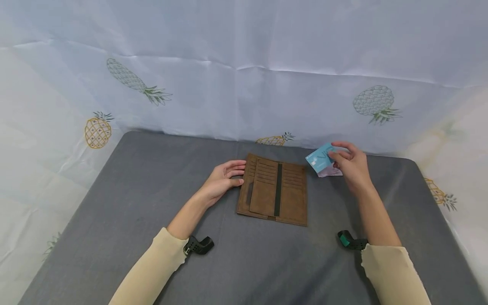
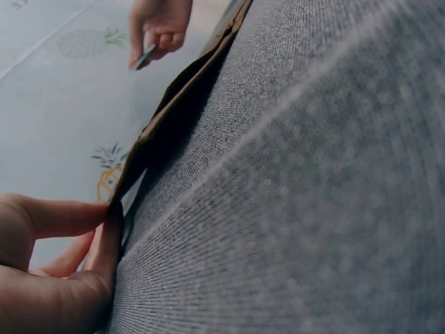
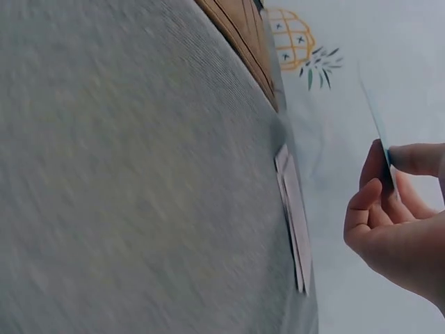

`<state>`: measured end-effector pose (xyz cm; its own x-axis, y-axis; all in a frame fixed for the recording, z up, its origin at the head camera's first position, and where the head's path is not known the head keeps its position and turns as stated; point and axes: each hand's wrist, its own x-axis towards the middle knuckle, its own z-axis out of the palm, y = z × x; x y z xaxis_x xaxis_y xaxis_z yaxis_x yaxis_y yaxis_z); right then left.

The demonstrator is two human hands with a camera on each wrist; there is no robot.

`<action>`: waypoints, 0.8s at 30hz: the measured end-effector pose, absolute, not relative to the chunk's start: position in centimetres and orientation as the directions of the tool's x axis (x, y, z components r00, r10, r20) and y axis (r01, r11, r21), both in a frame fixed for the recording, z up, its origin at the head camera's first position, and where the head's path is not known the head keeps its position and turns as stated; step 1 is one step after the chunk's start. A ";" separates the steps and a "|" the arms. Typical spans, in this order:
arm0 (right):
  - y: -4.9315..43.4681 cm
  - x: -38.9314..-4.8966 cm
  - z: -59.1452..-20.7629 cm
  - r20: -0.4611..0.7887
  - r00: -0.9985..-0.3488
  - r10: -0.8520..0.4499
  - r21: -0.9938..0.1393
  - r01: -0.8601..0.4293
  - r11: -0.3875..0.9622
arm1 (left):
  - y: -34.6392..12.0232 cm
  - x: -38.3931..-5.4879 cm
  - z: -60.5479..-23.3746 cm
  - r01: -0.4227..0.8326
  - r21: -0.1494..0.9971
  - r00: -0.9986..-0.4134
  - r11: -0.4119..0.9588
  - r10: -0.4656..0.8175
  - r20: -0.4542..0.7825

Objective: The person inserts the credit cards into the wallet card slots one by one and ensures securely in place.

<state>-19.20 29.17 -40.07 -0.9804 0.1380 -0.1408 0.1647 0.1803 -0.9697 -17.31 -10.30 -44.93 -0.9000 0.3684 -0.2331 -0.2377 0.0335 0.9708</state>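
A brown bifold wallet [image 1: 293, 199] lies spread open in the middle of the table, showing rows of card slots and a dark strip down its centre. My left hand [image 1: 221, 182] is at its left edge; in the left wrist view thumb and fingers pinch that edge [image 2: 117, 198]. My right hand [image 1: 353, 169] pinches a light blue bank card [image 1: 319, 157] between thumb and fingers, right of the wallet. The right wrist view shows the card [image 3: 379, 129] edge-on, raised off the table. Below it lies a folded pinkish paper [image 3: 297, 216], perhaps a banknote, apart from the card.
A grey cloth covers the table [image 1: 133, 203], whose far edge runs just behind the wallet and paper. Behind it hangs a pale curtain [image 1: 213, 101] printed with pineapples. Dark wrist devices [image 1: 200, 245] sit at both sleeves.
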 end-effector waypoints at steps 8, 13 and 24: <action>27.9 -19.1 -40.6 -0.146 -0.979 0.146 -0.970 0.171 0.175 | -10.2 -17.3 -44.9 -0.245 0.969 -0.902 0.018 0.362 -0.235; 27.4 -18.9 -40.8 -0.117 -0.980 0.163 -0.974 0.146 0.176 | -10.2 -17.2 -44.8 -0.245 0.970 -0.906 0.012 0.354 -0.233; 26.6 -18.4 -41.1 -0.099 -0.987 0.123 -0.960 0.127 0.248 | -10.2 -17.1 -44.6 -0.252 0.967 -0.905 0.024 0.348 -0.244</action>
